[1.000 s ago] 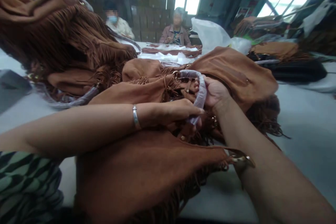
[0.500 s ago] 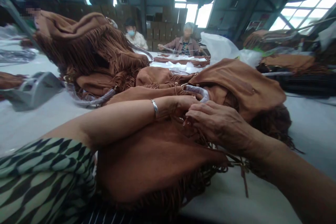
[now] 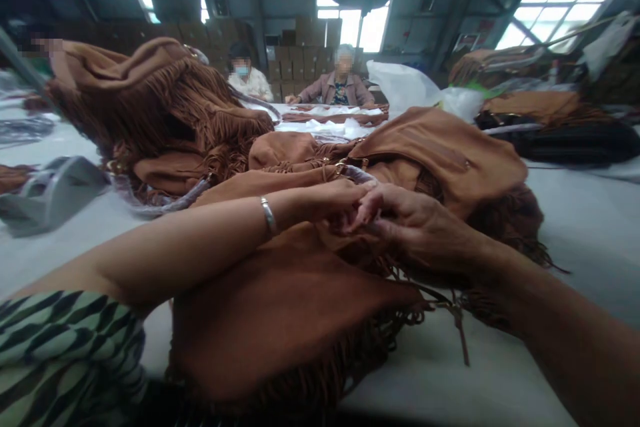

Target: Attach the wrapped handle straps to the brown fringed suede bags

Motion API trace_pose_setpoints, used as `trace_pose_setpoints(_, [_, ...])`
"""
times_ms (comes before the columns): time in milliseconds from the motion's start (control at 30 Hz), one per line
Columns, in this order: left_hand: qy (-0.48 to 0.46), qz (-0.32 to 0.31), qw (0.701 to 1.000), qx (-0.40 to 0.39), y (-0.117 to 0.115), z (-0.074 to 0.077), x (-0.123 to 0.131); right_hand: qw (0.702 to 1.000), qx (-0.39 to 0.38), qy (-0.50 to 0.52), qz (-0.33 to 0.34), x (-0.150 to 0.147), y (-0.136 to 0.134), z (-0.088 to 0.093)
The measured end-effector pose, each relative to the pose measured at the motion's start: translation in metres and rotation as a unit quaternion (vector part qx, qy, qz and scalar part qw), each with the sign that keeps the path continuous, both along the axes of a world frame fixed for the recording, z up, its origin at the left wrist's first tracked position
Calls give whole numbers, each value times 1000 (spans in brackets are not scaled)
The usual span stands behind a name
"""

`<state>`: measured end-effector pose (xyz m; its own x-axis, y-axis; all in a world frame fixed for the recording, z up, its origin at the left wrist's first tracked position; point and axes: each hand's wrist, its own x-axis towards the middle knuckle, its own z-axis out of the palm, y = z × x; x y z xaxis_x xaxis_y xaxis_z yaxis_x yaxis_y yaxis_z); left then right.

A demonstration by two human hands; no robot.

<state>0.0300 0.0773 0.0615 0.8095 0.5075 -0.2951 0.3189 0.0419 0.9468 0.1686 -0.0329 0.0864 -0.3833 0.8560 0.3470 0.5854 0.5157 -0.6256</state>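
Observation:
A brown suede fringed bag (image 3: 300, 320) lies on the white table right in front of me. Both my hands meet on top of it. My left hand (image 3: 335, 203), with a silver bangle on the wrist, curls its fingers round the bag's handle (image 3: 357, 175), which is wrapped in clear plastic. My right hand (image 3: 415, 230) lies over the bag with its fingers pinched at the same spot, touching the left fingers. What the right fingers pinch is hidden. A second brown bag (image 3: 445, 153) lies just behind my hands.
A heap of fringed brown bags (image 3: 150, 113) sits at the left. A grey object (image 3: 55, 190) lies at the far left. Two people (image 3: 340, 80) sit at the table's far end by a white plastic bag (image 3: 405, 83). More bags (image 3: 540, 107) are stacked at the right.
The right hand let go of the wrapped handle, turned palm down and settled over the bag next to the left fingers. The view rose and shifted slightly.

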Motion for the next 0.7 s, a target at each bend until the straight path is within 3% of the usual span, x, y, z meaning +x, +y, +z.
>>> trace_pose_setpoints(67, [45,10,994,96,-7,8,-7,986,-27,148,-71,17,-3,-6])
trace_pose_setpoints(133, [58,-21,980,187,-22,18,-11,961,-20,243,-131,34,-5,-16])
trace_pose_setpoints(200, [72,-112,958,256,-44,27,-11,943,-4,291,-165,46,-5,-30])
trace_pose_setpoints(300, [119,-264,888,358,-78,30,0,936,17,309,-167,52,-4,-49])
trace_pose_setpoints(367, [151,-311,834,431,-92,23,13,942,32,293,-158,51,-4,-57])
trace_pose_setpoints(433, [173,-320,807,465,-96,9,26,951,43,259,-164,52,-6,-63])
trace_pose_setpoints(567, [85,-340,822,448,-88,-17,38,947,105,179,-247,60,-11,-70])
trace_pose_setpoints(633, [48,-363,817,446,-84,-22,37,938,134,147,-283,62,-13,-72])
trace_pose_setpoints(700, [85,-368,809,451,-83,-22,36,935,136,154,-291,62,-14,-72])
